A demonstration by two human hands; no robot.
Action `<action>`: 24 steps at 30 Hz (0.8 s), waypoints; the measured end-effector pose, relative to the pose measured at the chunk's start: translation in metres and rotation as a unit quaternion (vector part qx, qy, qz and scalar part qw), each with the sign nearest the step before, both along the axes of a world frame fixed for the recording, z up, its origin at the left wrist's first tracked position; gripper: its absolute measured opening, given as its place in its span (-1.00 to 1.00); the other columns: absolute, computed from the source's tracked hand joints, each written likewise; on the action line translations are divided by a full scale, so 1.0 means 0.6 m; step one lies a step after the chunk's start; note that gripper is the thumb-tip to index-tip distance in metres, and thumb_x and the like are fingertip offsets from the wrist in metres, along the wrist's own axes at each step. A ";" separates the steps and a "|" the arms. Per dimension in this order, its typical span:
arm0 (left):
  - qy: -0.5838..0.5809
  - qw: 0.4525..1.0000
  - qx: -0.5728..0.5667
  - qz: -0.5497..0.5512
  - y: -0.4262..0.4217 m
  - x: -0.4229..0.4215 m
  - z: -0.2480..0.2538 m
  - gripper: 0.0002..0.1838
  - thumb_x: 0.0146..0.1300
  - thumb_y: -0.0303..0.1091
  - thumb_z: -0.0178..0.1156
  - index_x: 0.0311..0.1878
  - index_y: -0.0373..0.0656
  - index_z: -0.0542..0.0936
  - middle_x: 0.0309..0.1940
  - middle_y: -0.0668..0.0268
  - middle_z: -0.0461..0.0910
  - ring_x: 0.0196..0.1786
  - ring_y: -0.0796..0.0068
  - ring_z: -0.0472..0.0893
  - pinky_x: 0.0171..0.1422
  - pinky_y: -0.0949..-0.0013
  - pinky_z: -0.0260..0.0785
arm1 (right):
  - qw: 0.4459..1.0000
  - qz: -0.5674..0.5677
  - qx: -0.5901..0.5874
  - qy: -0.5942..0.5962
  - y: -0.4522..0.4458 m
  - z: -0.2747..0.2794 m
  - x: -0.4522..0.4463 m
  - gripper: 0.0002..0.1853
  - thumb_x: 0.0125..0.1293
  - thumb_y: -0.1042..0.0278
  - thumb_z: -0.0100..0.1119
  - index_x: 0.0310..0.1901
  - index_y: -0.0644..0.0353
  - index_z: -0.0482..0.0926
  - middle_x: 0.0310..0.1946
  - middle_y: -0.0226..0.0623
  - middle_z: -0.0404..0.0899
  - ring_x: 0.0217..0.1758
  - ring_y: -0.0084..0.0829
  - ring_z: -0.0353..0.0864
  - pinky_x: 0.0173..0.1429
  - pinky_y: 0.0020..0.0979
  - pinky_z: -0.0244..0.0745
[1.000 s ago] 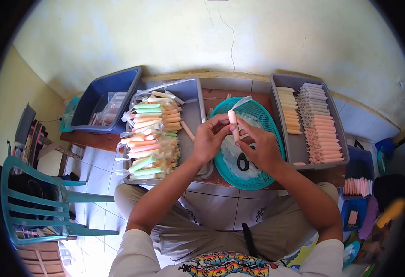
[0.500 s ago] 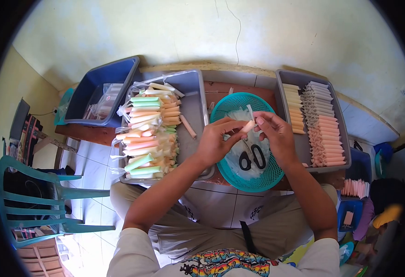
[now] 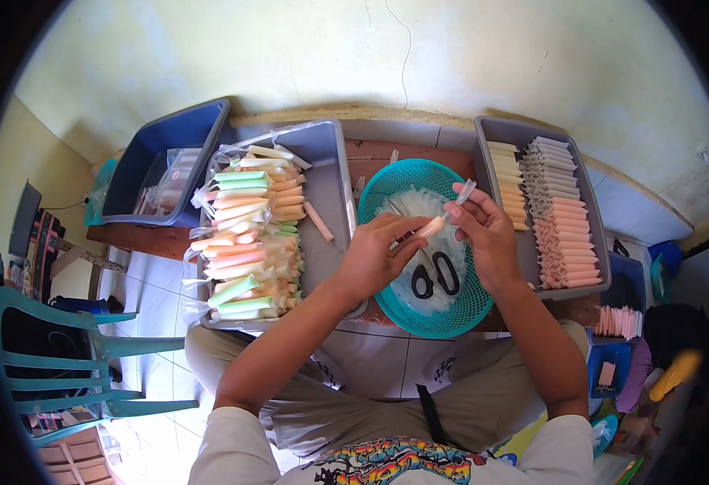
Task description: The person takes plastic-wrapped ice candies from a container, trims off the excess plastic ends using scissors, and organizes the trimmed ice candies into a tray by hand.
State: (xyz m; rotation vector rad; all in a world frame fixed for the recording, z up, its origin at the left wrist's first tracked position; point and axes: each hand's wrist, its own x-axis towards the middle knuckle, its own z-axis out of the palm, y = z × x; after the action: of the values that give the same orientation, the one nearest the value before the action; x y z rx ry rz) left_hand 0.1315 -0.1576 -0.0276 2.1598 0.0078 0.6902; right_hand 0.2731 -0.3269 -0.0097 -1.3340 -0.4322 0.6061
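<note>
Over the basket, my left hand is closed round a peach stick in clear plastic, which looks like a tube-shaped ice pop. My right hand is at its far tip, thumb and fingers pinched together. A twisted strip of clear plastic sticks up from the right fingers; whether it joins the stick is unclear. Below, a round teal basket holds crumpled clear plastic and black-handled scissors. The scissors' blades are partly hidden.
At left, a grey tray holds a heap of pastel wrapped sticks and one loose pink stick. At right, another grey tray has sticks in neat rows. Further left are a dark bin and a green chair.
My right hand has shifted slightly up and right, and the plastic strip now stands above its fingers. The left hand still holds the stick. The view has moved slightly.
</note>
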 end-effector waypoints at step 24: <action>-0.057 0.983 0.164 0.068 0.027 -0.020 0.021 -0.62 0.20 -0.51 0.55 0.11 -0.11 0.81 -0.06 0.24 0.84 0.02 0.12 0.77 0.16 0.10 0.63 | 0.996 -0.037 0.029 -0.073 -0.014 -0.025 0.009 -0.73 0.52 0.32 0.48 0.14 0.22 0.71 -0.09 -0.43 0.79 -0.13 -0.70 0.63 -0.09 -0.53 0.50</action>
State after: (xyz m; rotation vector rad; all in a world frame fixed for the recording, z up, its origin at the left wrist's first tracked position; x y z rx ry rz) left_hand 0.1198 -0.1417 -0.0149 2.4464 -0.0213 0.9480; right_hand 0.2784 -0.3352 -0.0248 -1.3384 -0.5144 0.4336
